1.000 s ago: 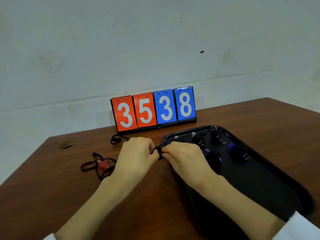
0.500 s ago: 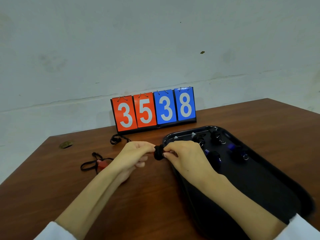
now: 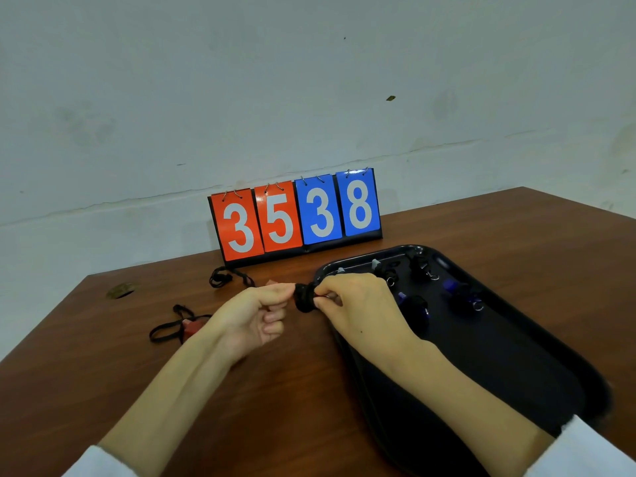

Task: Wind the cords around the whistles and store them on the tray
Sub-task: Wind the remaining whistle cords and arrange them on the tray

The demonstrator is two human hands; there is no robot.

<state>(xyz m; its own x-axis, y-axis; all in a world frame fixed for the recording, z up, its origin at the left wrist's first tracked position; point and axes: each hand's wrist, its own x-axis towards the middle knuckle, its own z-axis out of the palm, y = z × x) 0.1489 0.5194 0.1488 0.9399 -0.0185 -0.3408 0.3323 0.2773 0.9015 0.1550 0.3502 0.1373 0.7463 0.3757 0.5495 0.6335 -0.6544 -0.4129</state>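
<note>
A whistle wound in black cord point(image 3: 304, 300) is held between both hands just left of the black tray point(image 3: 537, 356). My left hand point(image 3: 256, 313) pinches its left end with thumb and forefinger, the other fingers curled. My right hand point(image 3: 358, 304) grips its right side. Several wound whistles lie at the tray's far end, among them a blue one point(image 3: 414, 306) and another blue one point(image 3: 463, 297). A red whistle with a loose black cord point(image 3: 186, 327) lies on the table to the left. A second loose black cord point(image 3: 229, 278) lies by the scoreboard.
A flip scoreboard point(image 3: 296, 215) reading 3538 stands at the table's back edge against the white wall. The brown wooden table point(image 3: 275, 390) reaches to the left corner, where a small brass-coloured fitting point(image 3: 119, 290) sits.
My left hand has turned palm up and drawn slightly left, so the wound whistle now shows between the two hands. The camera view has shifted a little.
</note>
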